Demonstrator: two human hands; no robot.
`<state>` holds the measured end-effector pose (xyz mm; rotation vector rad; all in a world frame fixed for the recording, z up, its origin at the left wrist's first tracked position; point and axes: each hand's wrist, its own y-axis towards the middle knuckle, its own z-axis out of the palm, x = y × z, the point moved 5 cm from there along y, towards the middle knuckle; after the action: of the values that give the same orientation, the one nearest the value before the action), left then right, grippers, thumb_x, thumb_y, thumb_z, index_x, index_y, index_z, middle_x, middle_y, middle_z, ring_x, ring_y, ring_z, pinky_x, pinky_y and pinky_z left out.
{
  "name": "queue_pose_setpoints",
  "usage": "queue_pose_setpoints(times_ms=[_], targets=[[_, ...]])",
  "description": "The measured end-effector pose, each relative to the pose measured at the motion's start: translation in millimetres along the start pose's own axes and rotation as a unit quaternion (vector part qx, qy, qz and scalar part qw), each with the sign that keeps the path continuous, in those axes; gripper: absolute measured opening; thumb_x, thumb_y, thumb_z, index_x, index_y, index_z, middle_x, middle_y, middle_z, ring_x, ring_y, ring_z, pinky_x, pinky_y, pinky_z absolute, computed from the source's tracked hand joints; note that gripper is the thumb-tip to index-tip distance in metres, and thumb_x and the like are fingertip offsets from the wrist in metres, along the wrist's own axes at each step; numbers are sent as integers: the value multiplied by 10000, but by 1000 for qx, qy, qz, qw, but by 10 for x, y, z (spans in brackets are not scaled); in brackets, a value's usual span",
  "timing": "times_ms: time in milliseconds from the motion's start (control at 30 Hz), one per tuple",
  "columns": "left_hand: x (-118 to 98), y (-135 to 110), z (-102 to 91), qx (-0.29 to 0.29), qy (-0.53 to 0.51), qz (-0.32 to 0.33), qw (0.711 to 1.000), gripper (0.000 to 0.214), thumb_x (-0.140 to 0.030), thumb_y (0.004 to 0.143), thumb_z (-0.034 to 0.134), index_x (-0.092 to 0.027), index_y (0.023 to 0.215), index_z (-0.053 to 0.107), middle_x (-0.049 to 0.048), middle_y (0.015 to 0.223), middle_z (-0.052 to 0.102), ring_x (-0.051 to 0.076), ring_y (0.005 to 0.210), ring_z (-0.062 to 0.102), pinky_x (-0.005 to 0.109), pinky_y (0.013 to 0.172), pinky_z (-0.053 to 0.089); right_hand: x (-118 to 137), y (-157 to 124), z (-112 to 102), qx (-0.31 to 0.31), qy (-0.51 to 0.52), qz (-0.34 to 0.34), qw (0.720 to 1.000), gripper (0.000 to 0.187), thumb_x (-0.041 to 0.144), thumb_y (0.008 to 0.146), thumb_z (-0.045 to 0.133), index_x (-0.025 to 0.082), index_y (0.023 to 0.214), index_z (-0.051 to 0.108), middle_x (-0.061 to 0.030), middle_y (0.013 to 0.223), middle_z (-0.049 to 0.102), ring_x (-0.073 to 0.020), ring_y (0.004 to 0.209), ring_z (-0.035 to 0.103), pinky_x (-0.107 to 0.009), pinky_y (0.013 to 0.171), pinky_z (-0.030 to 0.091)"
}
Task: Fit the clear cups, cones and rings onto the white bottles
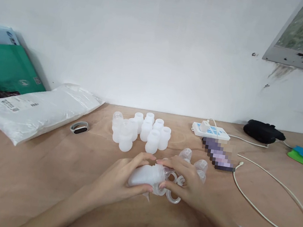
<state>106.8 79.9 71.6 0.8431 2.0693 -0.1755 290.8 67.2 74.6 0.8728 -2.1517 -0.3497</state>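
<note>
Wrapped around a frosted white baby bottle (143, 176), my left hand (123, 172) holds it on its side over the table, with its neck to the right. My right hand (188, 181) grips the clear nipple and collar (165, 172) at the bottle's neck. Right behind and under that hand lie loose clear rings (174, 198) and domed caps (185, 153). Another clear nipple (147, 195) partly shows below the bottle. Beyond my hands stand several white bottles (152, 142) in a cluster, and two at its left wear clear domed caps.
A white plastic parcel (41, 108) and a wristband (79, 127) lie at the left. Towards the right are a power strip (211, 131), a blurred-out phone (216, 153), a looping white cable (280, 186) and a black case (264, 132). A wall (156, 46) closes off the back.
</note>
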Motion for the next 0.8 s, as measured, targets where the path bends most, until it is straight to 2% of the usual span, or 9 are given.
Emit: queue_pose_setpoints(times_ms=[67, 200, 267, 333, 433, 600, 733, 800], targets=[[20, 5, -5, 4, -33, -9, 999, 505, -394, 857, 708, -296, 1275, 442, 27, 1171, 704, 260, 1050, 658, 385, 931, 453, 18, 6, -5, -1, 12, -15, 1000, 372, 437, 915, 652, 226, 1222, 645, -79, 1035, 708, -212, 887, 666, -341, 770, 567], [90, 14, 24, 45, -195, -48, 979, 508, -377, 881, 680, -283, 1293, 397, -2, 966, 724, 219, 934, 670, 356, 857, 491, 62, 6, 1, -1, 40, -68, 997, 287, 286, 974, 587, 256, 1257, 627, -82, 1174, 651, -210, 1073, 626, -353, 895, 541], [122, 10, 44, 60, -254, -70, 963, 509, -381, 877, 683, -273, 1283, 396, -2, 934, 709, 207, 887, 666, 323, 775, 507, 67, 2, 6, 0, 45, -77, 996, 293, 253, 978, 577, 262, 1268, 619, -81, 1187, 642, -206, 1092, 615, -353, 911, 532], [132, 6, 52, 62, -268, -78, 958, 514, -389, 872, 687, -268, 1280, 396, 2, 928, 705, 200, 853, 661, 309, 739, 503, 62, -2, 2, -4, 44, -72, 996, 301, 282, 966, 602, 256, 1265, 619, -80, 1168, 651, -208, 1068, 623, -355, 903, 533], [98, 6, 40, 46, -217, -58, 973, 515, -388, 870, 689, -262, 1280, 404, 13, 940, 724, 214, 879, 665, 332, 784, 496, 33, -2, -4, -2, 20, -36, 999, 365, 405, 919, 656, 234, 1241, 632, -84, 1071, 688, -217, 946, 645, -357, 812, 552], [4, 11, 27, 28, -59, -16, 998, 491, -404, 879, 680, -275, 1277, 422, 16, 1033, 735, 247, 944, 678, 373, 870, 473, -3, -3, 3, 1, 2, 0, 1000, 455, 547, 887, 634, 191, 1169, 669, -69, 896, 704, -206, 789, 630, -339, 699, 538], [-25, 8, 8, 19, 14, -5, 1000, 500, -393, 871, 690, -293, 1284, 426, 32, 1220, 684, 268, 1072, 648, 382, 920, 454, -20, -4, 20, 16, 22, 30, 999, 444, 523, 892, 644, 184, 1177, 670, -70, 941, 712, -198, 795, 645, -325, 698, 546], [-13, 6, 5, 23, -2, -11, 1000, 492, -397, 877, 685, -302, 1283, 425, 20, 1179, 702, 260, 1044, 655, 386, 919, 455, -10, -1, 13, 19, 36, 26, 999, 417, 487, 898, 655, 199, 1200, 661, -78, 1019, 722, -210, 870, 669, -335, 749, 558]])
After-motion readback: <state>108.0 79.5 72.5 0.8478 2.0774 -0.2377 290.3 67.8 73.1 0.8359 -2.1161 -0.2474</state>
